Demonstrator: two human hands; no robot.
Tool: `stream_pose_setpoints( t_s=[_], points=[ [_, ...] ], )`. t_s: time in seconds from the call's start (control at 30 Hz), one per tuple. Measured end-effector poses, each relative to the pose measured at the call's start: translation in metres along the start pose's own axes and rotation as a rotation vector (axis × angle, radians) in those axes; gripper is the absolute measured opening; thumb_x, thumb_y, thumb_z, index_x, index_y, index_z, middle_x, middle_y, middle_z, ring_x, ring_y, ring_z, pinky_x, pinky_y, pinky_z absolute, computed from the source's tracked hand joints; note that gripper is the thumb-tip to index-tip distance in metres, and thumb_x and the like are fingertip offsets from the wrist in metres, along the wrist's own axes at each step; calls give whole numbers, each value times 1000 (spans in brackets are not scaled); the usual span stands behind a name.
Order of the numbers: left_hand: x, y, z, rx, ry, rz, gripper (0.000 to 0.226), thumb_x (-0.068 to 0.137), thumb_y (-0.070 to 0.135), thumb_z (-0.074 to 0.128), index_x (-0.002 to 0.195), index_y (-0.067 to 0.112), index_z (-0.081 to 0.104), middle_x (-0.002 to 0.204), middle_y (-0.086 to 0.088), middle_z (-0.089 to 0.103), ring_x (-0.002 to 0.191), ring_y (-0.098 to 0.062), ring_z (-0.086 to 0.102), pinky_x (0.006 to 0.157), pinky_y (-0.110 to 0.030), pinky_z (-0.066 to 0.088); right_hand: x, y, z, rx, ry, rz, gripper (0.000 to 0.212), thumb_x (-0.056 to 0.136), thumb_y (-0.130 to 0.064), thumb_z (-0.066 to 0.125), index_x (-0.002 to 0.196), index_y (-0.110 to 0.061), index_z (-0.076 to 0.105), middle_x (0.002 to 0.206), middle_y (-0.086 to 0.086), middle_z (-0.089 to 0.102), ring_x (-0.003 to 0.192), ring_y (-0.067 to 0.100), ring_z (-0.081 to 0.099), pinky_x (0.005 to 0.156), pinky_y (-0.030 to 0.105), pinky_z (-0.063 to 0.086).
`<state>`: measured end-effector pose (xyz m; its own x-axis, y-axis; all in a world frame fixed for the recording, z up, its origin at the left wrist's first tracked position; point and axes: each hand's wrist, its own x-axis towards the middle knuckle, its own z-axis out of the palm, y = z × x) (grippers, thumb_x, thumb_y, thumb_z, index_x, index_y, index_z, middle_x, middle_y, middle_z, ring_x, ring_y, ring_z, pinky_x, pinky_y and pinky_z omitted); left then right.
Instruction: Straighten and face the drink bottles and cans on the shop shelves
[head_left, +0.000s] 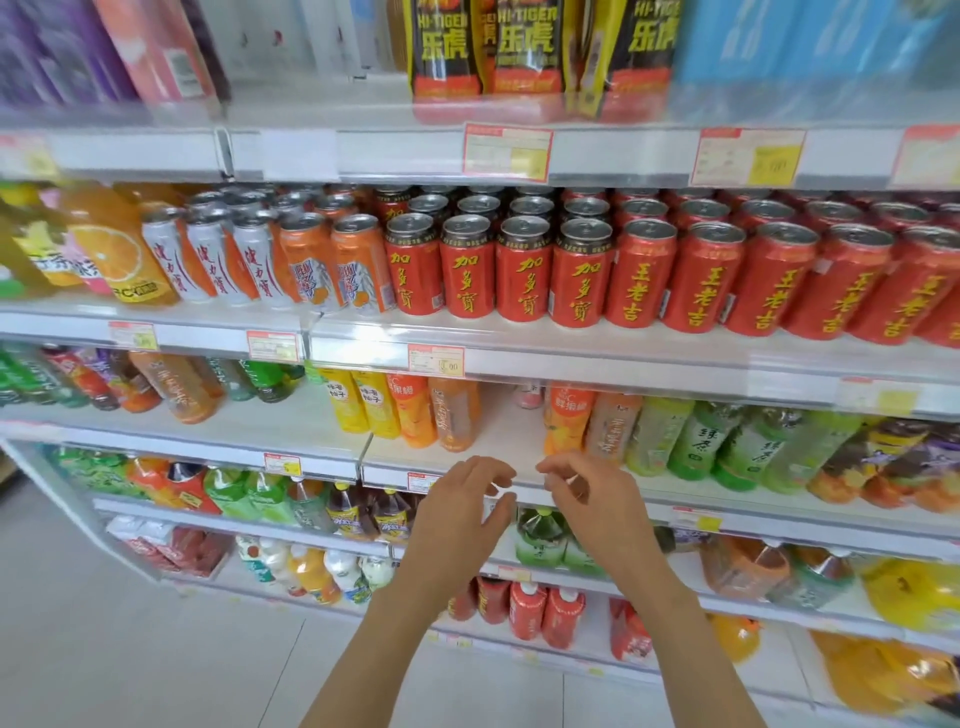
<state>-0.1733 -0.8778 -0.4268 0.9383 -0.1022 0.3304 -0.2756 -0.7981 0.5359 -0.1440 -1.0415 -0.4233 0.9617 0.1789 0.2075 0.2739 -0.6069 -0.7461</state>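
While both hands are held empty before the third shelf, no bottle is gripped. Left hand (462, 512): fingers (496, 467) apart and loosely curled, nothing between them. Right hand (587, 499): fingers (553, 465) likewise spread and curled, nothing held. Landmark: the gap (511, 423) in the row of juice bottles, directly above and beyond both hands.

Left of the gap: orange juice bottle (453, 413), upright, long axis vertical, its label partly turned aside. Right of the gap: orange bottle (566, 418), upright, label facing outward. Deep behind the gap: a small pink bottle (529, 395), set well back from the shelf edge (519, 480).

The left hand is judged nearer the bottle left of the gap, the right hand nearer its neighbour on the other side; either is reached by a short forward-and-upward move.
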Motion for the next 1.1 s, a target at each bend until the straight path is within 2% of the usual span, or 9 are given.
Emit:
stream_pose_setpoints(
  t_s=[0.1, 0.23, 0.33, 0.5, 0.63, 0.7, 0.87, 1.0, 1.1],
  points=[
    [4, -3, 3, -10, -4, 9, 20, 91, 24, 54, 110, 20, 59, 105, 10, 58, 90, -2, 53, 68, -8, 35, 1, 0, -1, 17, 31, 4, 12, 91, -18, 57, 94, -26, 66, 81, -18, 62, 70, -1, 55, 66, 20, 46],
    [10, -12, -2, 9, 34, 21, 28, 87, 32, 46, 106, 19, 60, 104, 6, 60, 93, -11, 56, 78, -26, 45, 4, -1, 2, 33, 32, 10, 12, 90, -18, 58, 93, -26, 66, 76, -20, 61, 66, 0, 54, 63, 22, 46],
    [19, -20, -12, 101, 98, 68, 34, 84, 35, 40, 101, 15, 62, 95, 2, 63, 86, -18, 59, 71, -32, 48, 9, -5, 3, 26, 22, -3, 13, 90, -18, 57, 92, -28, 65, 75, -19, 60, 66, 2, 54, 62, 23, 46],
    [32, -28, -26, 261, 163, 131, 26, 80, 29, 41, 89, 18, 63, 82, 6, 64, 75, -17, 61, 64, -23, 41, 18, -11, 4, 21, 21, -23, 14, 91, -17, 56, 93, -28, 64, 79, -18, 62, 69, 2, 55, 61, 18, 42],
    [34, -30, -30, 247, 158, 134, 26, 80, 28, 41, 89, 17, 62, 81, 5, 63, 75, -18, 61, 65, -22, 37, 22, -12, 3, 12, 23, -32, 14, 91, -17, 57, 93, -29, 64, 78, -17, 62, 68, 4, 54, 60, 17, 41],
    [33, -31, -29, 196, 144, 110, 27, 81, 29, 41, 93, 16, 61, 85, 3, 63, 77, -18, 61, 67, -23, 39, 23, -12, 2, 10, 34, -26, 15, 91, -18, 57, 92, -31, 64, 80, -17, 63, 69, 4, 55, 61, 19, 44],
    [32, -34, -27, 131, 115, 88, 34, 84, 34, 38, 101, 15, 61, 98, -2, 62, 83, -22, 61, 68, -27, 44, 25, -16, 3, 8, 37, -23, 16, 90, -18, 58, 90, -33, 63, 75, -20, 62, 68, 2, 54, 59, 13, 42],
    [36, -36, -30, 85, 123, 116, 34, 86, 34, 36, 101, 16, 61, 99, -2, 63, 98, -24, 62, 72, -28, 44, 29, -20, 4, 4, 34, -34, 16, 90, -19, 58, 89, -35, 63, 75, -20, 62, 69, 3, 55, 60, 14, 43],
    [39, -36, -31, 61, 131, 158, 31, 87, 32, 38, 97, 16, 62, 93, -2, 64, 96, -24, 63, 69, -27, 43, 34, -23, 2, -20, 18, -48, 14, 91, -19, 58, 91, -32, 64, 78, -20, 62, 73, 6, 58, 67, 23, 48]
  ],
)
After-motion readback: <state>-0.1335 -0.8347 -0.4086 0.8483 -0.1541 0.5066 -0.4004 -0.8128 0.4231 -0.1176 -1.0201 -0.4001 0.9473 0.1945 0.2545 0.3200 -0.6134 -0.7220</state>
